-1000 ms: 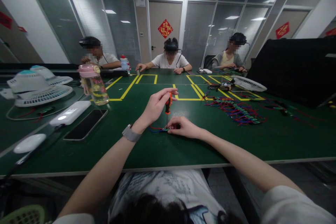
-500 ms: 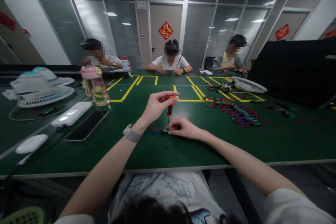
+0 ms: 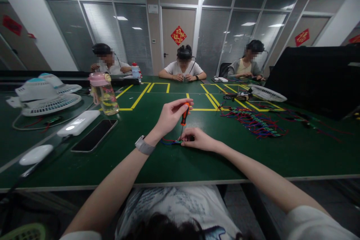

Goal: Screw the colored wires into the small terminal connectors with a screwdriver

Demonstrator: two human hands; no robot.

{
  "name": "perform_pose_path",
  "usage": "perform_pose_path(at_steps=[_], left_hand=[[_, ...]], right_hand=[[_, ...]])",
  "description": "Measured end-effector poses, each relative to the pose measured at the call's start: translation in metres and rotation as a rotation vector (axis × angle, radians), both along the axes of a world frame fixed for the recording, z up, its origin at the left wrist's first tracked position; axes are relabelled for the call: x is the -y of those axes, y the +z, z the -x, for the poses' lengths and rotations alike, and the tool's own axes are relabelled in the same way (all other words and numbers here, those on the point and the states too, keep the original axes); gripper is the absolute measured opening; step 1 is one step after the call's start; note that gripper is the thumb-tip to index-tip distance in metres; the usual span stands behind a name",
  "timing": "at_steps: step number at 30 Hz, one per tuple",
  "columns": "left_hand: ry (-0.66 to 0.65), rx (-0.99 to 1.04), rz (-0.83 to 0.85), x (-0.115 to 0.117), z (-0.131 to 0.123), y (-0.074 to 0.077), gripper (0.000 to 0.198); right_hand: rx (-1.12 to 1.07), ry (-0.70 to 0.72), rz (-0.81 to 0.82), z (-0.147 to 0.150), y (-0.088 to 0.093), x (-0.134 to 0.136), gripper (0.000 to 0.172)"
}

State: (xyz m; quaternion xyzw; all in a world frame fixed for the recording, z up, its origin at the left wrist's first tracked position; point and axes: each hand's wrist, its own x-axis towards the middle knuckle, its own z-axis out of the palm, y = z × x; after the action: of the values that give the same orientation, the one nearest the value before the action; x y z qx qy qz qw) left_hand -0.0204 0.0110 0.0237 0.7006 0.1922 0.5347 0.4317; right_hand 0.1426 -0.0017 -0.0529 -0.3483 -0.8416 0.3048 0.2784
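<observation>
My left hand [image 3: 172,115] grips the orange and black handle of a screwdriver [image 3: 184,117] near its top. The shaft runs down, slightly tilted, to a small green circuit board [image 3: 178,142] on the table. Red and blue wires [image 3: 167,141] trail off the board's left side. My right hand [image 3: 198,138] rests on the table with its fingertips pinched at the board's right end. Those fingertips partly cover the board, and the exact spot under the screwdriver tip is too small to make out.
On the right lie a row of wired circuit boards [image 3: 255,122] and a fan grille [image 3: 268,93]. At left are a phone [image 3: 94,135], a white power bank [image 3: 78,123], a bottle [image 3: 104,95] and white fans [image 3: 50,97]. Several people sit across the green table [image 3: 135,170].
The screwdriver handle now leans a little more to the right. Both hands keep their hold at the board. The whole view has shifted slightly.
</observation>
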Motion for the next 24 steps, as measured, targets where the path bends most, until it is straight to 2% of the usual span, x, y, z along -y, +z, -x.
perform_pose_path(at_steps=[9, 11, 18, 21, 24], left_hand=[[0.171, -0.047, -0.129, 0.0001, -0.0014, -0.0014, 0.016], [0.160, -0.055, -0.129, -0.0003, -0.0013, -0.0020, 0.018], [-0.013, 0.021, -0.054, 0.0021, -0.0030, -0.0029, 0.027], [0.000, 0.016, -0.047, 0.0060, -0.0043, -0.0025, 0.026], [0.075, -0.022, -0.103, 0.0063, -0.0046, -0.0039, 0.022]], right_hand=[[-0.006, 0.024, 0.015, -0.0031, -0.0020, -0.0021, 0.023], [0.004, 0.025, 0.001, -0.0033, -0.0020, -0.0023, 0.023], [0.040, 0.033, -0.061, -0.0029, 0.0023, -0.0010, 0.022], [0.032, 0.037, -0.058, -0.0029, 0.0021, -0.0011, 0.022], [0.020, 0.030, -0.053, -0.0029, 0.0004, -0.0015, 0.021]])
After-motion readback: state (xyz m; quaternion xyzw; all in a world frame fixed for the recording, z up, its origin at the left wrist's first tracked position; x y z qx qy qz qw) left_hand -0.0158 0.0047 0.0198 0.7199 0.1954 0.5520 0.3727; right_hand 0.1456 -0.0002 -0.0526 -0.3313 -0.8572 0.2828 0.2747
